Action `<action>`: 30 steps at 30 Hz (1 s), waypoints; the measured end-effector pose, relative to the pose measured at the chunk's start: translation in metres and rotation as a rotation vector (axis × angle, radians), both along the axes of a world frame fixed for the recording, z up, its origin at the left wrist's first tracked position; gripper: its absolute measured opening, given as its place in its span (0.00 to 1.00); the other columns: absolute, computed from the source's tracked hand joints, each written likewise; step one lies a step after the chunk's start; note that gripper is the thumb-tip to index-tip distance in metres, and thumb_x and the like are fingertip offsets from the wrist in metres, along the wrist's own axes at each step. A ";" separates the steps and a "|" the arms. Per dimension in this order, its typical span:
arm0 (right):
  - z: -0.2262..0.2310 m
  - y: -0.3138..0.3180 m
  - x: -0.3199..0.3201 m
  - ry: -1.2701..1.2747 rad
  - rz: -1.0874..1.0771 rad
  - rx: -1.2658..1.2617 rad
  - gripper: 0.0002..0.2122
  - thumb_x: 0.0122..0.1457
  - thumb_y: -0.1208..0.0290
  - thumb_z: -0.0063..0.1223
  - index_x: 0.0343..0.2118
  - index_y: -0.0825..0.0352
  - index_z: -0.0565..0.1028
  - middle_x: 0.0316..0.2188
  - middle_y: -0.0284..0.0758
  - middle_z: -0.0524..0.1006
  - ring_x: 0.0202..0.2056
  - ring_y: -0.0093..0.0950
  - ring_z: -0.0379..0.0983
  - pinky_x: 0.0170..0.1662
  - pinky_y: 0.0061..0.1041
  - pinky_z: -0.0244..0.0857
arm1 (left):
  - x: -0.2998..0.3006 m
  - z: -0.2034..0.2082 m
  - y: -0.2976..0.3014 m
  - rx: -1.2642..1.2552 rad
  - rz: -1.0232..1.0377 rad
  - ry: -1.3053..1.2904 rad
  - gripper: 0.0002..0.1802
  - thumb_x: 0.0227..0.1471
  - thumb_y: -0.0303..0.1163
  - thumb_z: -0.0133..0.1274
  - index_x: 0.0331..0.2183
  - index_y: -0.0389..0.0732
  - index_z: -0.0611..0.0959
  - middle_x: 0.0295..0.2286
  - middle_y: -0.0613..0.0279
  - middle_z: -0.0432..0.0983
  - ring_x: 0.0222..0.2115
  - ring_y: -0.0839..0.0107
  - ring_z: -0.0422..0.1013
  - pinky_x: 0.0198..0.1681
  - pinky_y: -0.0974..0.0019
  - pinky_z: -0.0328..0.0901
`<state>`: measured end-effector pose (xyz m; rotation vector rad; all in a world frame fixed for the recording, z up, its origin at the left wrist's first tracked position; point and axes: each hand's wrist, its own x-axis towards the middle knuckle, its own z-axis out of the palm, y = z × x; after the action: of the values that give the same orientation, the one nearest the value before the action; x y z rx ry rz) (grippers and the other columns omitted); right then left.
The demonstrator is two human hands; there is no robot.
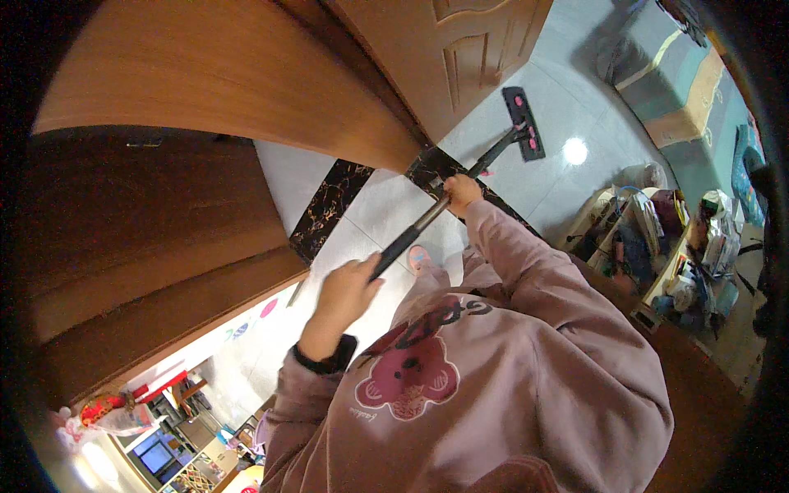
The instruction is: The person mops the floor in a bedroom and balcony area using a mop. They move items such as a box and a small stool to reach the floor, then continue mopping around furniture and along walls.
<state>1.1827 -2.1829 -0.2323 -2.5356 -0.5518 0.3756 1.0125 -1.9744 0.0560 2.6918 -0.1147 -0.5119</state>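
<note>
A flat mop slants across the middle, its pole running from lower left to upper right. My left hand, with a dark band at the wrist, is closed round the black grip at the pole's near end. Farther along the pole, my right hand is wrapped round it, close to the dark lower section. The mop's black rectangular head, with pink parts, rests on the pale tiled floor past the doorway. Both of my sleeves are dusty pink.
An open brown door stands beyond the mop. Dark marbled threshold strips cross the floor. Brown wooden panels rise at the left. At the right are a shelf of bags and bottles and a covered bed. An orange shoe shows below.
</note>
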 end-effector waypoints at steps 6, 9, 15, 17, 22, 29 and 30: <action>-0.002 0.002 -0.009 0.102 0.151 -0.271 0.13 0.47 0.67 0.56 0.38 0.57 0.77 0.37 0.34 0.77 0.48 0.37 0.72 0.52 0.44 0.62 | 0.004 -0.007 0.031 0.051 -0.154 0.074 0.27 0.49 0.36 0.57 0.52 0.42 0.73 0.28 0.48 0.74 0.30 0.48 0.73 0.32 0.51 0.68; 0.021 0.030 -0.038 0.270 0.316 -0.225 0.11 0.45 0.72 0.52 0.33 0.58 0.78 0.39 0.37 0.78 0.48 0.38 0.72 0.51 0.45 0.61 | -0.007 0.037 0.072 0.053 -0.162 0.140 0.27 0.48 0.35 0.58 0.52 0.45 0.75 0.29 0.49 0.75 0.31 0.49 0.72 0.33 0.52 0.67; 0.050 0.020 -0.077 0.284 0.349 0.211 0.15 0.44 0.59 0.64 0.34 0.60 0.77 0.31 0.37 0.79 0.38 0.40 0.76 0.42 0.39 0.67 | 0.006 0.090 0.083 0.136 -0.180 0.145 0.28 0.43 0.33 0.60 0.50 0.51 0.78 0.26 0.54 0.74 0.28 0.54 0.72 0.31 0.55 0.66; 0.045 -0.003 -0.068 0.275 0.249 0.263 0.15 0.44 0.61 0.64 0.34 0.60 0.78 0.31 0.38 0.79 0.37 0.41 0.76 0.43 0.39 0.68 | 0.021 0.085 0.064 0.284 -0.261 0.151 0.26 0.43 0.34 0.60 0.48 0.50 0.79 0.24 0.57 0.73 0.26 0.56 0.72 0.27 0.56 0.66; 0.021 -0.081 -0.043 0.184 -0.101 0.223 0.12 0.43 0.69 0.63 0.34 0.62 0.80 0.33 0.43 0.79 0.40 0.44 0.74 0.44 0.39 0.67 | 0.067 0.046 -0.001 0.197 -0.475 -0.095 0.20 0.44 0.33 0.59 0.43 0.47 0.80 0.22 0.57 0.73 0.22 0.55 0.73 0.24 0.54 0.67; -0.026 -0.161 -0.049 0.139 -0.385 0.059 0.13 0.46 0.75 0.60 0.37 0.61 0.75 0.40 0.40 0.74 0.47 0.42 0.69 0.48 0.40 0.66 | 0.088 -0.020 -0.075 0.066 -0.601 -0.008 0.24 0.47 0.33 0.58 0.48 0.47 0.75 0.24 0.54 0.74 0.24 0.52 0.73 0.26 0.51 0.67; -0.030 -0.164 -0.051 0.192 -0.408 0.028 0.13 0.46 0.76 0.59 0.37 0.61 0.74 0.41 0.41 0.73 0.47 0.42 0.69 0.48 0.40 0.66 | 0.086 -0.020 -0.074 0.063 -0.596 -0.018 0.24 0.47 0.33 0.57 0.48 0.47 0.75 0.24 0.54 0.74 0.24 0.52 0.73 0.26 0.51 0.67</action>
<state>1.1317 -2.3466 -0.2619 -2.4691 0.0351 0.4460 1.0984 -2.0481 0.0357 2.6961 -0.9368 -0.6648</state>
